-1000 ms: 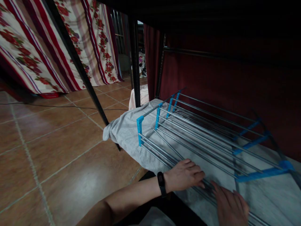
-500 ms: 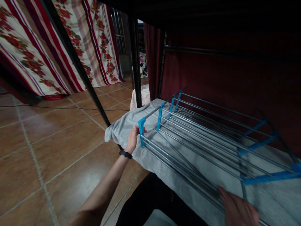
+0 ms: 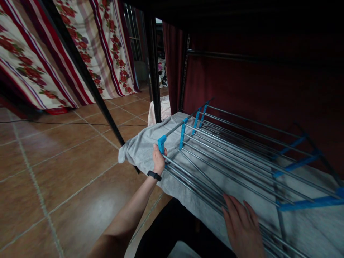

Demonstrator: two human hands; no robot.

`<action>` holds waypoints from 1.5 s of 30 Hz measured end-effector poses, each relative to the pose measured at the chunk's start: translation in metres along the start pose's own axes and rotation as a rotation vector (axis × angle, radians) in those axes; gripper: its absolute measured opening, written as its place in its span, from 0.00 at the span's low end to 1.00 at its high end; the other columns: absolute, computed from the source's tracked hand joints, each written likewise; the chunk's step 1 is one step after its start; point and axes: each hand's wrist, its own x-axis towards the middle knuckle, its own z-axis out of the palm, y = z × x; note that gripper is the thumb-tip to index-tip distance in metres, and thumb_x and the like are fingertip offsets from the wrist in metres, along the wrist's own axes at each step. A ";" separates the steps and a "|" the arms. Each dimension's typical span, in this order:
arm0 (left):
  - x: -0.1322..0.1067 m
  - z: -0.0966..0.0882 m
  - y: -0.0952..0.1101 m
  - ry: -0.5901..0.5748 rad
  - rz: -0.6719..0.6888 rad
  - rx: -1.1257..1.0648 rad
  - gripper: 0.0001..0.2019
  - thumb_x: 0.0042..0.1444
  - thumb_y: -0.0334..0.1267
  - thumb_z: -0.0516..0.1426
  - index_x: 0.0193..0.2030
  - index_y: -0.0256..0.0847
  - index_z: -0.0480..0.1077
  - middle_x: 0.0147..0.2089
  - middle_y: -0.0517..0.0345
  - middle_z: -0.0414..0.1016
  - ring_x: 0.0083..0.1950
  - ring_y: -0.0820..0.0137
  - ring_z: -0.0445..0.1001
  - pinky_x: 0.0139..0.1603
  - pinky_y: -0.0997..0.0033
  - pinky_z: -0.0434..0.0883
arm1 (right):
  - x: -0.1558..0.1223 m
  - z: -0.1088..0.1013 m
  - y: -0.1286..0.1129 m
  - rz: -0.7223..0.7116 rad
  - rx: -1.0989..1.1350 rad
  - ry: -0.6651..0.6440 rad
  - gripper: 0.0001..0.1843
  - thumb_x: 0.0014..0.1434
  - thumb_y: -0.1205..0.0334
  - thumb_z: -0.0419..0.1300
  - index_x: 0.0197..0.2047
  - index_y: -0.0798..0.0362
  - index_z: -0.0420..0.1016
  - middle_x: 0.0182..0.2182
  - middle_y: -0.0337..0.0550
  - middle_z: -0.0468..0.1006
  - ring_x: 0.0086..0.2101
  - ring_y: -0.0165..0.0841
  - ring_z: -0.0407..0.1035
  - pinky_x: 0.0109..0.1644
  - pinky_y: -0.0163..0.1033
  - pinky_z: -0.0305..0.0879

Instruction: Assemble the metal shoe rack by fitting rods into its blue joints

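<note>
A metal drying rack point(image 3: 231, 147) with blue plastic brackets lies on a grey blanket point(image 3: 139, 143). At its near left corner, my left hand point(image 3: 159, 159) is closed around the blue end bracket point(image 3: 161, 141), thumb on the near side and most fingers hidden behind it. A dark band point(image 3: 154, 175) circles that wrist. My right hand point(image 3: 243, 225) rests over the front bars at the lower right. Its fingers are stretched out and slightly apart, with the tips touching the bars.
Black metal posts point(image 3: 153, 71) frame the left side, and a dark surface hangs overhead. A maroon curtain point(image 3: 242, 82) stands behind the rack. Brown floor tiles point(image 3: 75, 172) stretch left, crossed by a black cable point(image 3: 107, 124) below a floral curtain point(image 3: 102, 50).
My left hand has moved right onto the end bracket and closed on it. My right hand has slid left and up along the front bars, its fingers opening out.
</note>
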 end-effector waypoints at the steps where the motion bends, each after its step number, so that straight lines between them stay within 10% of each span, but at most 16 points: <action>1: 0.000 0.000 0.000 0.005 -0.016 -0.005 0.34 0.67 0.48 0.20 0.24 0.39 0.58 0.20 0.63 0.57 0.24 0.79 0.60 0.32 0.71 0.64 | 0.009 0.004 -0.008 0.032 0.026 -0.031 0.23 0.65 0.71 0.46 0.61 0.50 0.66 0.55 0.49 0.74 0.52 0.42 0.69 0.59 0.54 0.59; 9: 0.001 0.005 -0.008 0.079 -0.053 -0.173 0.36 0.65 0.60 0.26 0.24 0.40 0.61 0.18 0.61 0.59 0.22 0.74 0.61 0.30 0.67 0.64 | 0.020 0.028 -0.010 0.127 0.101 -0.110 0.34 0.63 0.74 0.44 0.71 0.49 0.49 0.46 0.47 0.76 0.43 0.38 0.72 0.51 0.47 0.68; 45: 0.000 0.007 -0.011 -0.039 -0.074 -0.405 0.34 0.68 0.57 0.30 0.21 0.40 0.60 0.15 0.59 0.55 0.20 0.75 0.56 0.25 0.65 0.55 | 0.024 0.018 -0.010 0.132 0.080 -0.162 0.34 0.60 0.79 0.48 0.68 0.54 0.54 0.45 0.46 0.75 0.43 0.37 0.70 0.51 0.45 0.65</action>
